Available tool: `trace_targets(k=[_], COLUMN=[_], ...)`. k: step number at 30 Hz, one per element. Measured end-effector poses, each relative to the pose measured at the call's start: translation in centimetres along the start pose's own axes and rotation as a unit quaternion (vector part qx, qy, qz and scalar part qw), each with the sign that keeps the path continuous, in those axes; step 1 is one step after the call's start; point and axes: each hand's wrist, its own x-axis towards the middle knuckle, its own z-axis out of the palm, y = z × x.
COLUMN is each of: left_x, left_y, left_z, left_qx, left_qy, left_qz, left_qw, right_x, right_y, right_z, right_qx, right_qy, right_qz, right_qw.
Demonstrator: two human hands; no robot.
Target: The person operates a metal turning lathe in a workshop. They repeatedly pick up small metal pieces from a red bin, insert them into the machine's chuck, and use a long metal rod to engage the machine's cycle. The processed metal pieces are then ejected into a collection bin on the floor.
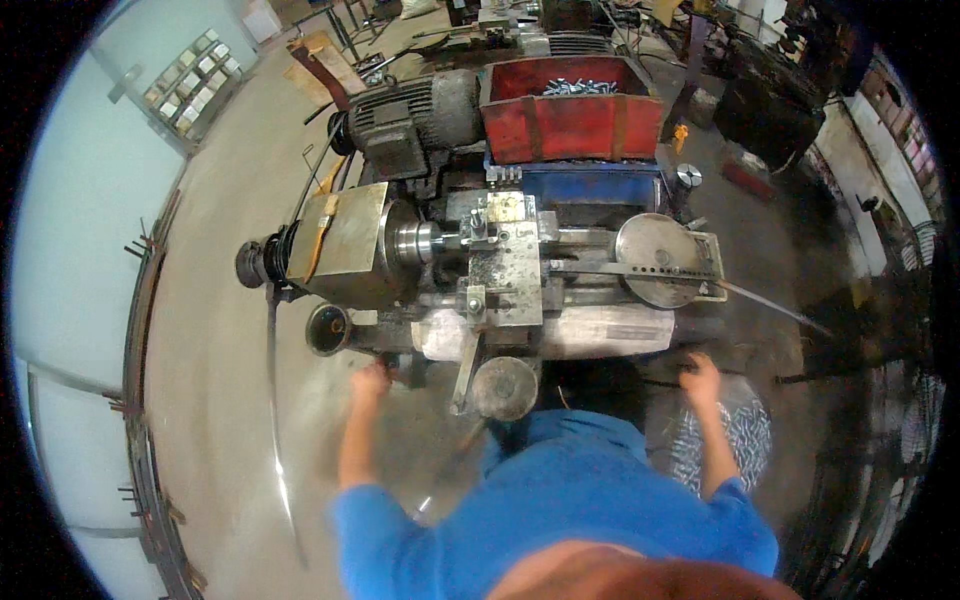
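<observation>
1. Left hand (371, 381) at the front left edge of the lathe (500, 270) — blurred, so cannot tell whether its grip is closed.
2. Lathe in mid-frame: grey, oily metal, shiny chuck (412, 241), round handwheel (504, 387) at front, red bin (570, 115) of bright parts behind.
3. Right hand (700, 378) at the front right edge, above a heap of silvery pieces (725, 440) — grip blurred, cannot tell.

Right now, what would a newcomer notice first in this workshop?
The red metal bin of silvery screws stands at the top, behind the grey metal lathe in the centre. Below, the left hand and right hand reach to the lathe's front edge.
</observation>
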Motion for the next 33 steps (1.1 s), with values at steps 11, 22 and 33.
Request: trace_targets(k=[11,22,33], left_x=[-1.0,-7.6,-20.7], left_y=[0.2,-8.3,-11.3], left_z=[2.9,-13.3,-9.2], left_qx=[-0.133,-0.178,-0.271], left_qy=[0.109,0.162,0.188], left_qz=[0.006,-0.160,-0.491], left_qw=[0.985,0.957,0.807], right_x=[3.6,10.9,13.0], right_y=[-8.4,-40.9,-48.0], right_z=[-4.2,1.7,9.1], right_qx=[0.030,0.095,-0.217], right_qy=[0.024,-0.015,-0.131], right_qz=[-0.120,-0.614,-0.592], right_qw=[0.992,0.783,0.765])
